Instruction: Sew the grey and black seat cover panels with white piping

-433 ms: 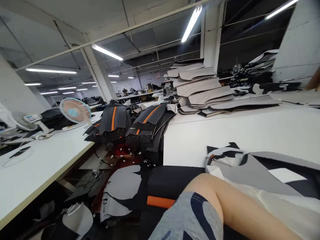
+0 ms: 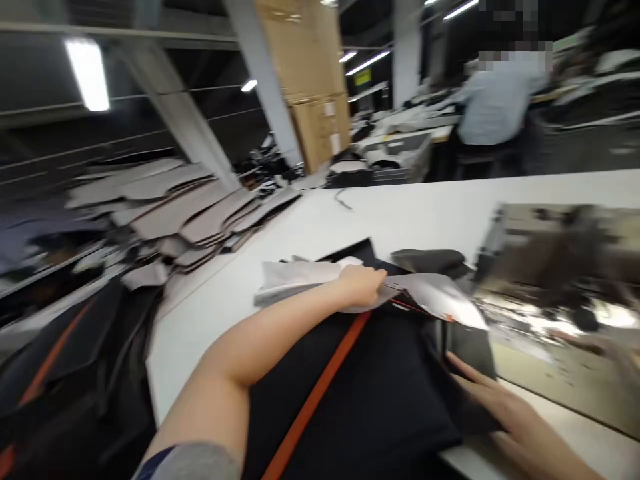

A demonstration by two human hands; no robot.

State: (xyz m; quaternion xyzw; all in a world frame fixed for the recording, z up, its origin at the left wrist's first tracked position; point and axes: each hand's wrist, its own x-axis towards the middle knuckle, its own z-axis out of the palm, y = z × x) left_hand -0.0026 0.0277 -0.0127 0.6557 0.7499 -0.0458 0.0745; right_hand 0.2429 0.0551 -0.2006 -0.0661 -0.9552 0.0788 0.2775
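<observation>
A large black fabric panel (image 2: 395, 393) with an orange stripe lies in front of me, its far edge folded up to a light grey underside. My left hand (image 2: 367, 283) reaches across and is closed on that far edge. On the panel's right side, my right hand (image 2: 500, 403) has the dark fabric between its thumb and fingers. Some of those fingers are hidden by the cloth, and the picture is blurred there. A pale grey piece (image 2: 300, 273) lies just left of my left hand.
A sewing machine (image 2: 550, 267) stands at the right on the white table (image 2: 425, 213). Stacked grey panels (image 2: 175, 200) and black panels with orange stripes (image 2: 65, 347) are at the left. A person (image 2: 495, 100) sits farther back, near tall cardboard boxes (image 2: 315, 87).
My view has swung to the right, bringing the sewing machine into sight. Both hands are now visible on the black panel; before, only my left arm showed.
</observation>
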